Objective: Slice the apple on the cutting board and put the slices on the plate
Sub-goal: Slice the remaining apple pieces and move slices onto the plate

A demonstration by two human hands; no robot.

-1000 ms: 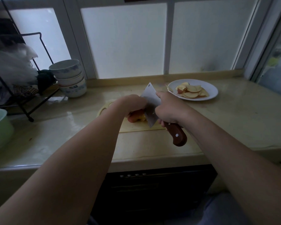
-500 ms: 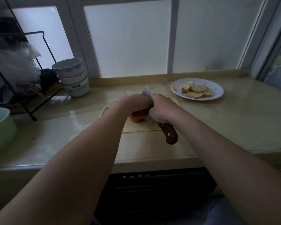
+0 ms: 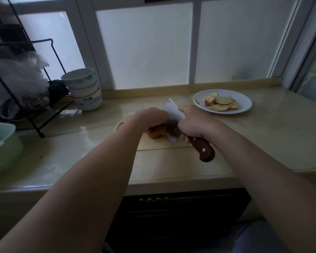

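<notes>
A red apple piece [image 3: 156, 133] lies on the pale cutting board [image 3: 153, 146] in the middle of the counter. My left hand [image 3: 150, 118] curls over it and holds it down. My right hand [image 3: 193, 124] grips a cleaver [image 3: 172, 117] by its brown wooden handle [image 3: 202, 149], and the blade stands just right of the apple with its edge down at the board. A white plate [image 3: 243, 104] at the back right carries several apple slices [image 3: 222, 104].
Stacked white bowls [image 3: 85, 89] stand at the back left beside a black wire rack [image 3: 26, 99] with a plastic bag. A green basin [image 3: 2, 145] sits at the far left. The counter's front edge runs below the board, over a dark cabinet.
The cleaver went down edge-on beside the apple half a second ago and now shows more of its flat blade again. My left hand stayed on the apple.
</notes>
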